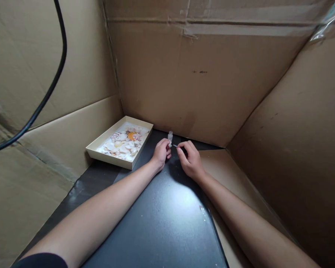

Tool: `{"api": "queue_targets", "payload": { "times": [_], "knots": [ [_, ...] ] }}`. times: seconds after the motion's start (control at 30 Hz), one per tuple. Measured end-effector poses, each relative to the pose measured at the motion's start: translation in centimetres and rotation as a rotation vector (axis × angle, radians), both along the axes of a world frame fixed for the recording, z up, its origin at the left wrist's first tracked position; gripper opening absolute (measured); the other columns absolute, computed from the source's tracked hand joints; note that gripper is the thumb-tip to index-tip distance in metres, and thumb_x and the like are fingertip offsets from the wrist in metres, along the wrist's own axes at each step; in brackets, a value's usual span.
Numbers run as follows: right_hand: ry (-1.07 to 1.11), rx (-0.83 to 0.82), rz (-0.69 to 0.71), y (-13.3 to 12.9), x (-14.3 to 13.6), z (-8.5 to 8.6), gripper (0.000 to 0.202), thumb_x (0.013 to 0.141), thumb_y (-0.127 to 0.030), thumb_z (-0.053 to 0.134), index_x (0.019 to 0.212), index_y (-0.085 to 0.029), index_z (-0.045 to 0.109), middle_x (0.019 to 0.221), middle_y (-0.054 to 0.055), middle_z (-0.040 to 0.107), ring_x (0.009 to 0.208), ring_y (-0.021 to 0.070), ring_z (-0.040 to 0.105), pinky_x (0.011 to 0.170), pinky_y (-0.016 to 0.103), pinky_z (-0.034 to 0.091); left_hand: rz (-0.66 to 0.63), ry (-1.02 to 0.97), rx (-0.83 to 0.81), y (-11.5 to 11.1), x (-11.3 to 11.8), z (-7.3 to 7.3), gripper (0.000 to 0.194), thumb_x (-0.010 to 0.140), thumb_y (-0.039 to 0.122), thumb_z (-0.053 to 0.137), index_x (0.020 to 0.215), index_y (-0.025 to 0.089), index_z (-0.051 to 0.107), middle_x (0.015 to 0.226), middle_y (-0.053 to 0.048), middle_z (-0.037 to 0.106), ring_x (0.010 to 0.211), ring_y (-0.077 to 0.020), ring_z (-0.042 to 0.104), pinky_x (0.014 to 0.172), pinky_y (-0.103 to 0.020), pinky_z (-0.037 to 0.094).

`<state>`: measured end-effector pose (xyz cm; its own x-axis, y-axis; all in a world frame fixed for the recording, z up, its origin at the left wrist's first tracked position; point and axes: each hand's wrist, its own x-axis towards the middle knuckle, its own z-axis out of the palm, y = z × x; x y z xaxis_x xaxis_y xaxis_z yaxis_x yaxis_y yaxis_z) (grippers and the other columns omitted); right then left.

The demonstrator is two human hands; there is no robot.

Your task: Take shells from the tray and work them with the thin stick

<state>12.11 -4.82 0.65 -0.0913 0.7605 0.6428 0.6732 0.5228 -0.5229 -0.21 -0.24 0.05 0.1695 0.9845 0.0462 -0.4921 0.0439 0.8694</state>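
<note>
My left hand [162, 153] is closed, with a small whitish piece [170, 144] pinched at its fingertips; what kind of piece it is, I cannot make out. Thumb and forefinger of my right hand [190, 159] grip a thin, short stick-like tool [175, 145], whose tip points left at the whitish piece. Whether the two touch is too small to tell. Just behind the fingers a small clear bottle [170, 135] stands upright on the dark tabletop [162, 208]. Left of my left hand lies a shallow cream tray [111, 160] holding many pale shells [124, 147] and one orange piece [132, 136].
Cardboard walls [167, 74] enclose the work surface at the back and both sides. A flat cardboard sheet [214, 163] lies along the right of the tabletop. At the upper left hangs a black cable [54, 82].
</note>
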Motion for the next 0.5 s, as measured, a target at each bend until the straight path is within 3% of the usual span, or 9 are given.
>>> {"api": "queue_targets", "payload": {
  "times": [0.2,0.33,0.5],
  "knots": [
    [-0.038,-0.037,-0.038,-0.05,-0.06,0.02,0.014,0.091,-0.029,0.044,0.085,-0.022,0.055,0.082,0.002,0.053,0.072,0.015,0.052,0.066,0.026,0.039,-0.002,-0.002,-0.022,0.03,0.02,0.02,0.012,0.071,0.024,0.051,0.065,0.018,0.042,0.052,0.008,0.032,0.035,-0.0035,0.028,0.034,-0.017,0.02],
    [0.001,-0.001,0.015,-0.07,-0.1,0.04,0.015,0.091,-0.03,0.044,0.088,-0.022,0.056,0.084,0.002,0.054,0.072,0.0146,0.053,0.066,0.026,0.041,0.005,0.002,-0.028,0.06,0.07,0.0,0.014,0.071,0.024,0.05,0.064,0.018,0.04,0.051,0.008,0.032,0.035,-0.0037,0.028,0.034,-0.017,0.021],
    [-0.037,-0.03,-0.049,0.08,-0.02,-0.06,0.013,0.09,-0.028,0.044,0.085,-0.023,0.055,0.08,0.001,0.054,0.072,0.0154,0.052,0.066,0.027,0.039,-0.003,0.019,-0.018,0.03,0.08,-0.01,0.013,0.072,0.024,0.049,0.064,0.018,0.041,0.051,0.008,0.031,0.035,-0.0038,0.027,0.034,-0.018,0.02]
  ]
}}
